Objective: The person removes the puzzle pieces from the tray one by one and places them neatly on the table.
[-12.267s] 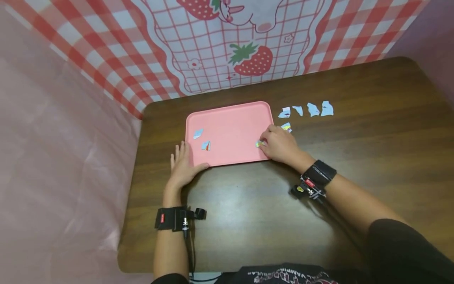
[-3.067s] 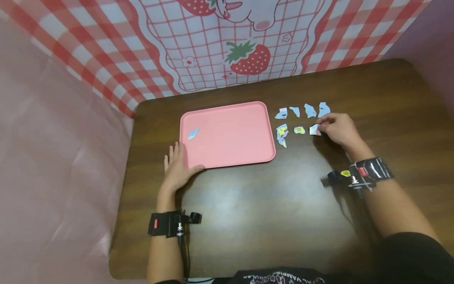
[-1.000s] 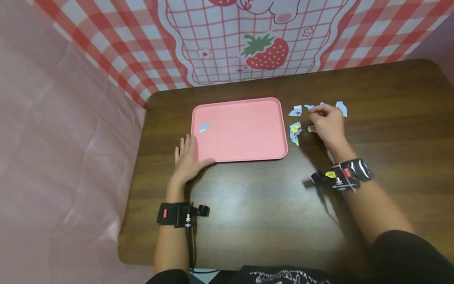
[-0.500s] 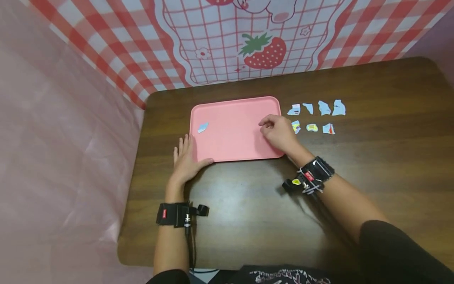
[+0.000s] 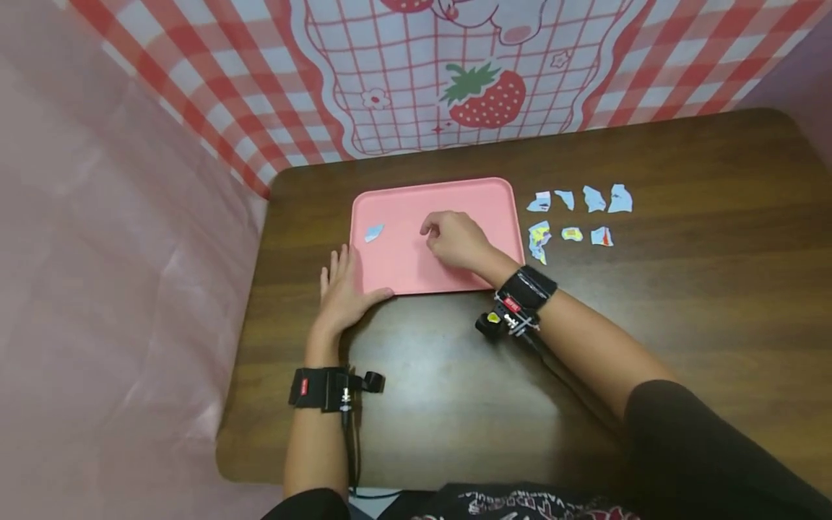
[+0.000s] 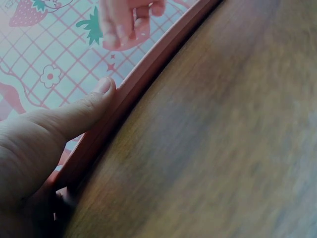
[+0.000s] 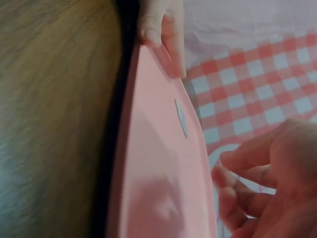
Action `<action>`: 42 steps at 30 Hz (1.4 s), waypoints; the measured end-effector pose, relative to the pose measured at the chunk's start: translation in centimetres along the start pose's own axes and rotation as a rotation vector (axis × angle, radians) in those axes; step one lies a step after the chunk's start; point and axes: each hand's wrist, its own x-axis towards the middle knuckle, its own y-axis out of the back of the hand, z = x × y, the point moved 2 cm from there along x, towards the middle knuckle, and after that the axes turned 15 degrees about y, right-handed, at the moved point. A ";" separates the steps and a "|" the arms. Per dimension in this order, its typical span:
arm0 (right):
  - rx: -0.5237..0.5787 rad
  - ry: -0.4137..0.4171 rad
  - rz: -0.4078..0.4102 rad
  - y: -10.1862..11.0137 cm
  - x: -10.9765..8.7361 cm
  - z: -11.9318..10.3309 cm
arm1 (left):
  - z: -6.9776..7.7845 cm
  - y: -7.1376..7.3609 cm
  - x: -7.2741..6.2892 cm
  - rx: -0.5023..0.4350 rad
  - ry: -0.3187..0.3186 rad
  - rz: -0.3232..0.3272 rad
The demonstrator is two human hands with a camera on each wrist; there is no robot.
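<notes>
A pink tray (image 5: 416,278) lies on the brown table. One small torn piece of light-blue paper (image 5: 373,232) rests near its left end. My left hand (image 5: 342,292) is on the tray's near-left corner, fingers straight along the left side and thumb on the front rim. Above the middle of the tray hovers my right hand (image 5: 456,240), its fingers loosely bent with nothing seen between them. In the right wrist view that piece of paper (image 7: 181,118) lies ahead of the right hand (image 7: 257,178), apart from it.
Right of the tray, several torn paper pieces lie in two rows, among them a blue piece (image 5: 620,198), a yellow piece (image 5: 572,234), a piece with a red mark (image 5: 602,236) and a long yellow-blue piece (image 5: 539,242). A strawberry-print cloth (image 5: 487,101) hangs behind the table (image 5: 682,217).
My right hand let go of the red-marked piece in the lower row and moved left over the tray. Earlier, two other pieces left the tray. The left hand stayed at its corner.
</notes>
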 end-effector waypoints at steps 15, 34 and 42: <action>-0.136 -0.022 -0.204 -2.8 3.5 -0.9 | -0.4 0.0 0.2 0.019 0.003 0.003; -0.375 0.207 -0.329 -6.3 5.3 -1.7 | 0.4 0.3 0.0 0.033 -0.002 0.008; -0.411 0.278 -0.293 -6.7 5.8 -2.2 | 0.3 0.3 0.1 0.049 0.001 0.024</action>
